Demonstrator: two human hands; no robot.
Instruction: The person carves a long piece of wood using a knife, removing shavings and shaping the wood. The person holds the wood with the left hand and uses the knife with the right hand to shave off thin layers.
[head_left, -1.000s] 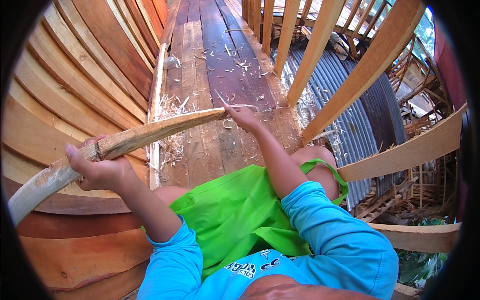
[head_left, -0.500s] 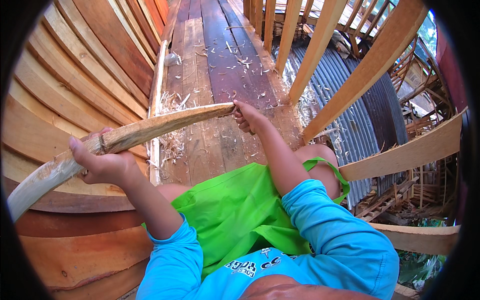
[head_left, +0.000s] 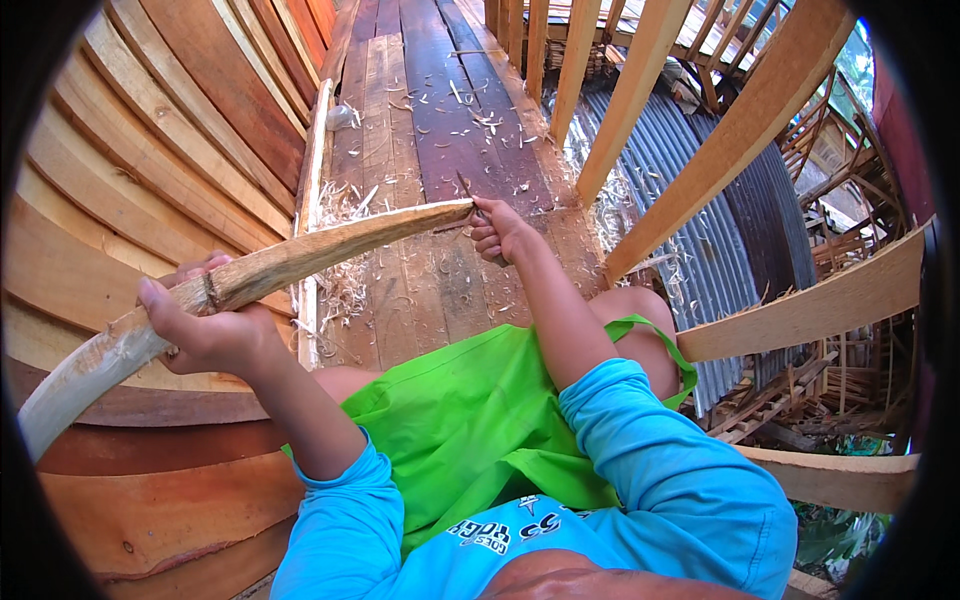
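Observation:
A long, pale wooden pole [head_left: 345,250], partly stripped and rough on its upper face, slants across in front of me from lower left to the middle. My left hand [head_left: 215,325] is wrapped round it just beside a dark ring-like knot. At the pole's far right end, my right hand [head_left: 497,230] is closed round a small knife [head_left: 464,184]. The blade points up and away past the pole's tip, and a bit of the handle shows below the fist. A bright green cloth [head_left: 460,420] covers my lap.
Curled wood shavings [head_left: 345,290] lie scattered over the plank floor [head_left: 400,320]. A wall of overlapping boards [head_left: 150,190] stands close on my left. To the right are wooden railing slats [head_left: 630,110], with a corrugated metal sheet [head_left: 690,230] beyond and below them.
The knife blade has turned up into sight above my right fist, which has shifted very slightly. The pole has moved slightly; my left hand keeps its grip.

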